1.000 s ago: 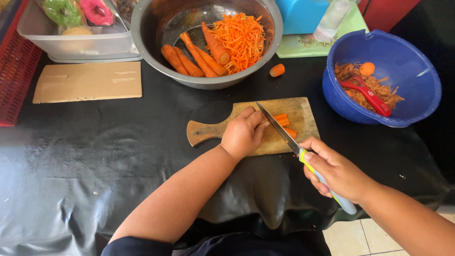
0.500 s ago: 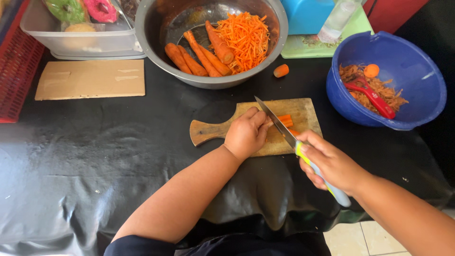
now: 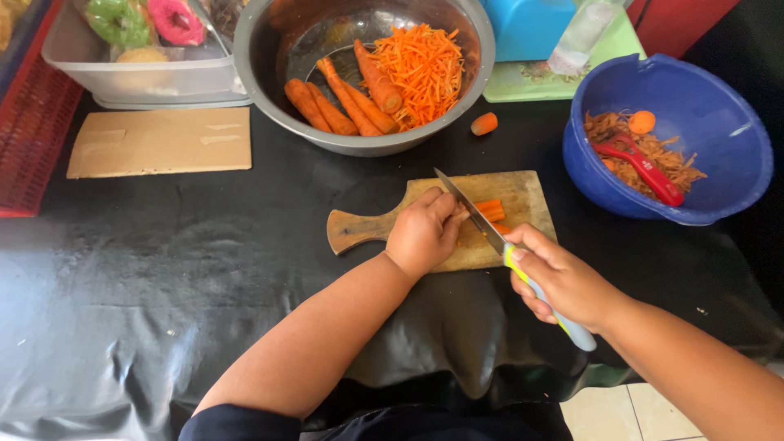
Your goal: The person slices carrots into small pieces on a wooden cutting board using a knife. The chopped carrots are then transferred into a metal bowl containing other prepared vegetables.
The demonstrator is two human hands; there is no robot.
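Black-covered bench (image 3: pixel 147 278), wooden cutting board (image 3: pixel 523 192) at centre. Left hand (image 3: pixel 423 233) on board, fingers curled together, pinning carrot strips (image 3: pixel 490 210). Right hand (image 3: pixel 559 278) at board's near right corner, fingers clamped on knife (image 3: pixel 469 211) handle. Since half second ago blade sits slightly lower over strips: slicing mid-stroke. Metal bowl (image 3: pixel 278 49) of carrots beyond board; blue bowl (image 3: pixel 735 163) right of board.

- The cutting board (image 3: pixel 523 192) lies on the table (image 3: pixel 163 269), with carrot pieces (image 3: pixel 490 211) on it.
- Behind it stands the metal bowl (image 3: pixel 278 49), whole carrots (image 3: pixel 343 98) inside.
- Right: plastic bowl (image 3: pixel 719 155), seemingly holding a peeler (image 3: pixel 645 167).
- Left: cardboard sheet (image 3: pixel 159 140).
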